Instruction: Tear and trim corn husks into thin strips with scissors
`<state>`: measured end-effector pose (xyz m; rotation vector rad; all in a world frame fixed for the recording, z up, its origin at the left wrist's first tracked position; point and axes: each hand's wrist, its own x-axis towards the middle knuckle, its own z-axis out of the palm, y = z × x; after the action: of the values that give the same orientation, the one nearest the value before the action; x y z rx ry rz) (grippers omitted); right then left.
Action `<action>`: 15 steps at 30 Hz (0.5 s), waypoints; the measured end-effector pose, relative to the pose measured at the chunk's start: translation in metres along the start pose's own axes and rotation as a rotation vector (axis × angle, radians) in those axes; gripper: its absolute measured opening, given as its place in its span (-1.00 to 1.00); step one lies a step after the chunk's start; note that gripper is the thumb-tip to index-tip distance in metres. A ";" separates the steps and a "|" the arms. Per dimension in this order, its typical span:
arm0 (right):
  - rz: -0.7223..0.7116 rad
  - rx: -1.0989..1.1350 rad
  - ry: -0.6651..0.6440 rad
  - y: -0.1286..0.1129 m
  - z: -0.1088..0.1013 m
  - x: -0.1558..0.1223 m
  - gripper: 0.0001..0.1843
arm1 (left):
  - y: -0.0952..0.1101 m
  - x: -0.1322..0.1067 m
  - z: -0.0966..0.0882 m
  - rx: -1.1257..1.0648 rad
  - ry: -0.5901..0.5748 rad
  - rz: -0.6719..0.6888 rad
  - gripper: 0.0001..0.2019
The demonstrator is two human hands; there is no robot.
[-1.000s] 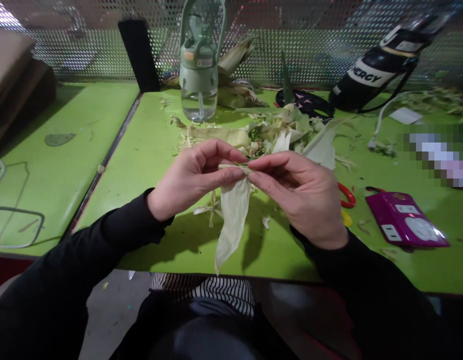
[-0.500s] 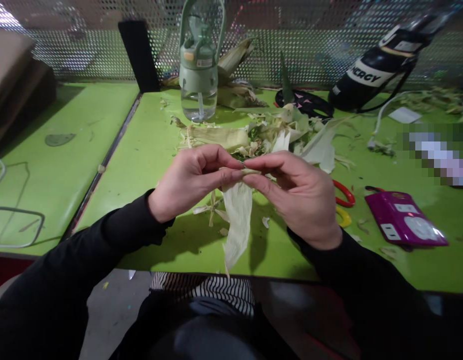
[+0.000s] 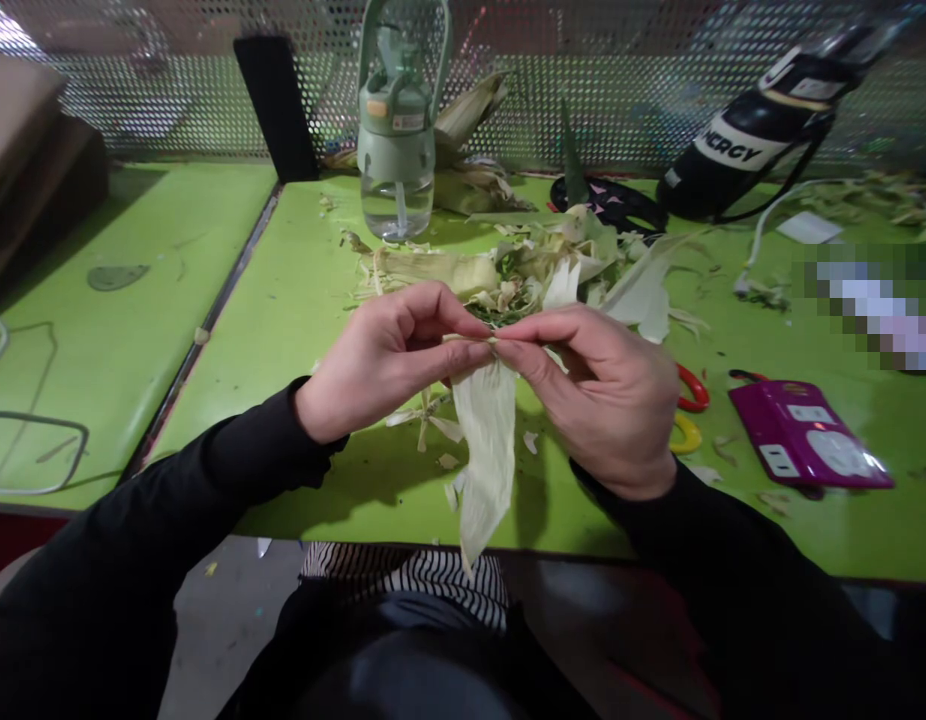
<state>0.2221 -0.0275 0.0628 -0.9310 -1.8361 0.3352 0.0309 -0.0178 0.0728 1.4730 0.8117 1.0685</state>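
Observation:
My left hand point(image 3: 384, 358) and my right hand point(image 3: 602, 395) meet above the green table point(image 3: 283, 310), fingertips pinched together on the top edge of a pale corn husk point(image 3: 487, 450). The husk hangs down from the pinch, its tip reaching the table's near edge. Small husk scraps point(image 3: 425, 418) lie on the table under my hands. A heap of husks and trimmings point(image 3: 538, 270) sits just beyond them.
A green water bottle point(image 3: 398, 120) stands at the back by a mesh wall. Red and yellow scissor handles point(image 3: 686, 410) peek out behind my right hand. A purple power strip point(image 3: 806, 435) lies to the right. A black bag point(image 3: 755, 140) rests at the back right.
The hanging husk has shifted a little to the right and lower. Both hands stay pinched on its top edge, barely moved.

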 end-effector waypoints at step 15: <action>-0.031 0.127 -0.047 0.005 0.000 0.002 -0.84 | 0.001 0.003 -0.007 -0.170 -0.059 -0.156 -0.82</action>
<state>0.2242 -0.0228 0.0617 -0.8130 -1.8479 0.4525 0.0259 -0.0125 0.0742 1.2712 0.7625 0.9485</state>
